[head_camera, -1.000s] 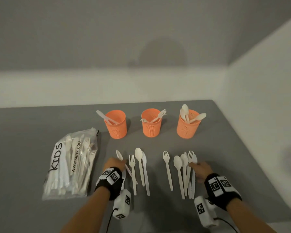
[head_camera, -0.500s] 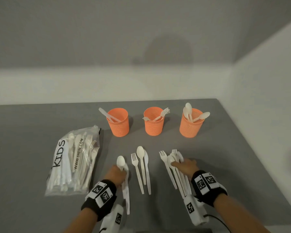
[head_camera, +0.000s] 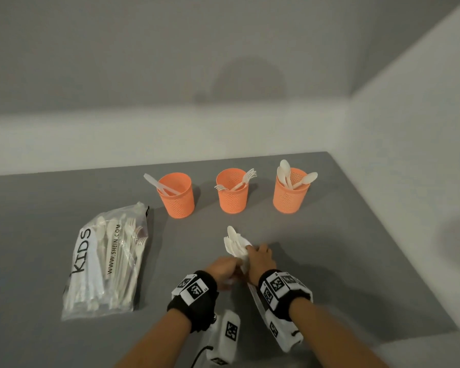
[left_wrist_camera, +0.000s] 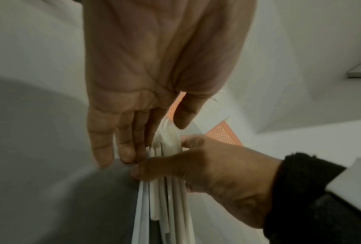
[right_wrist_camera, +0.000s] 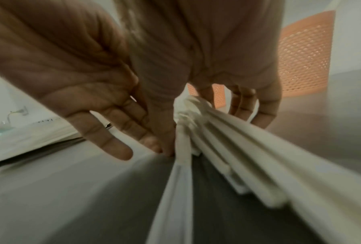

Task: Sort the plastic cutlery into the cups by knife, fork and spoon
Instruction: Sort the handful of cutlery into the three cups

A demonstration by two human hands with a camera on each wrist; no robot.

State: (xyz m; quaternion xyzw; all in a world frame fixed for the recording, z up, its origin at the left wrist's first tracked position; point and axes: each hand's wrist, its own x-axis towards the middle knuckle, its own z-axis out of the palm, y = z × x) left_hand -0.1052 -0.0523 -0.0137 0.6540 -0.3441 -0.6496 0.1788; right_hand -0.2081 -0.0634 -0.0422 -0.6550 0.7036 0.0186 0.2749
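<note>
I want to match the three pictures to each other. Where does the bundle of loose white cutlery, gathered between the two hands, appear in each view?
Head: the bundle of cutlery is low of centre, spoon bowls sticking up between both hands.
Left wrist: the bundle runs down the lower centre, handles toward the camera.
Right wrist: the bundle fans from the centre to the lower right.
Shared landmark: an orange mesh cup shows behind it; which cup cannot be told in the wrist views.

I'm seeing bare forearms, each wearing a black fabric wrist band (head_camera: 194, 296) carrying white tiles with black square-code markers — second band (head_camera: 282, 288) likewise. A white camera block (head_camera: 227, 338) with a code marker is hanging under each wrist — black cable trailing from the left one.
</note>
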